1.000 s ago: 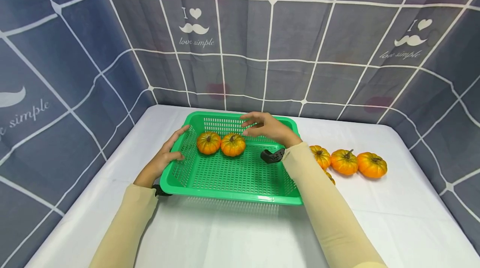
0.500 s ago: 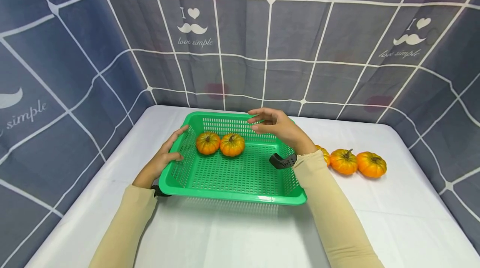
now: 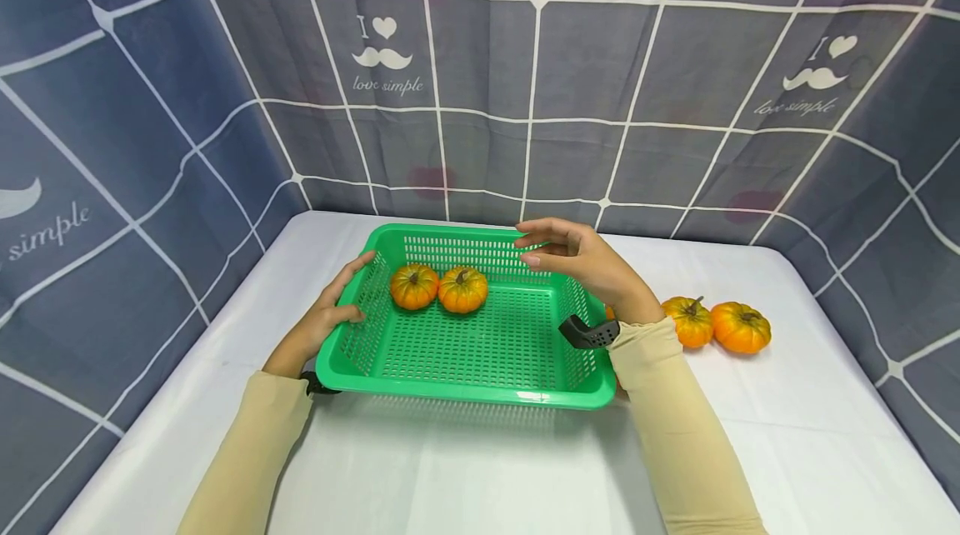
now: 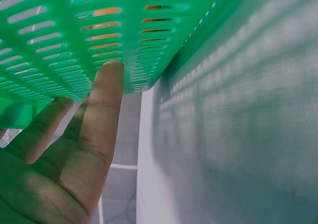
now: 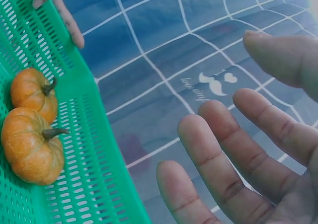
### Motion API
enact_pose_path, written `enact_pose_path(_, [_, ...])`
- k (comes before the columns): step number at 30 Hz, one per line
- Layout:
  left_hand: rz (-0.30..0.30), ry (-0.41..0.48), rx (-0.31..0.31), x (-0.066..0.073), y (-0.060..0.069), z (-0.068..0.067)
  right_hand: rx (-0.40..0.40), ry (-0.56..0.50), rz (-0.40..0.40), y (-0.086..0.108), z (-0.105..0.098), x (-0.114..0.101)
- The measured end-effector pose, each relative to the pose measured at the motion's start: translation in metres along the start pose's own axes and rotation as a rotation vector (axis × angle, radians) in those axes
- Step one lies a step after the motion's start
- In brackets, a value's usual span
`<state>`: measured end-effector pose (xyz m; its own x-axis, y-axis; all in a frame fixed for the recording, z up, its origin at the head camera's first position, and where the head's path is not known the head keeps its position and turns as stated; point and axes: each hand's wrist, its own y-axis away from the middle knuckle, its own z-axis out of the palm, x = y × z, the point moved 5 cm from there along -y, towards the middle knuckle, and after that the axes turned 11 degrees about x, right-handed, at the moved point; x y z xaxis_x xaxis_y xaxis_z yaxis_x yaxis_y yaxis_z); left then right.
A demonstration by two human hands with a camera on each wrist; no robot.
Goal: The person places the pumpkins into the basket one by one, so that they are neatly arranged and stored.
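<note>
The left hand (image 3: 326, 318) grips the green basket (image 3: 465, 398) by its left rim, thumb inside, fingers outside. Two pumpkins (image 3: 414, 287) sit at the basket's left end — its long side runs left to right. Over the far right side hangs the right hand (image 3: 588, 264), loosely bent, holding nothing — nearer than the left to the loose pumpkins (image 3: 740, 327), rightward on the table (image 3: 487, 468). The curtain (image 3: 480, 43) reads "love simple".
</note>
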<state>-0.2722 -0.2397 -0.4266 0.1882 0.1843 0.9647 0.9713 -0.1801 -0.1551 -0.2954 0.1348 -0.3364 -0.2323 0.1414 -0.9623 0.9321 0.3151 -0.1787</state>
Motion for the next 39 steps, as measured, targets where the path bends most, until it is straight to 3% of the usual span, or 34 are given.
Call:
enact_pose_path(15, [-0.023, 0.016, -0.008, 0.0, -0.001, -0.001, 0.051, 0.014, -0.026, 0.032, -0.026, 0.0])
enact_pose_path(28, [-0.043, 0.044, -0.017, 0.0, 0.001, -0.001, 0.066, -0.065, -0.181, 0.063, -0.042, 0.002])
enact_pose_path(39, [-0.04, 0.04, -0.018, 0.0, 0.0, -0.001, 0.127, -0.084, -0.258, 0.082, -0.056, 0.02])
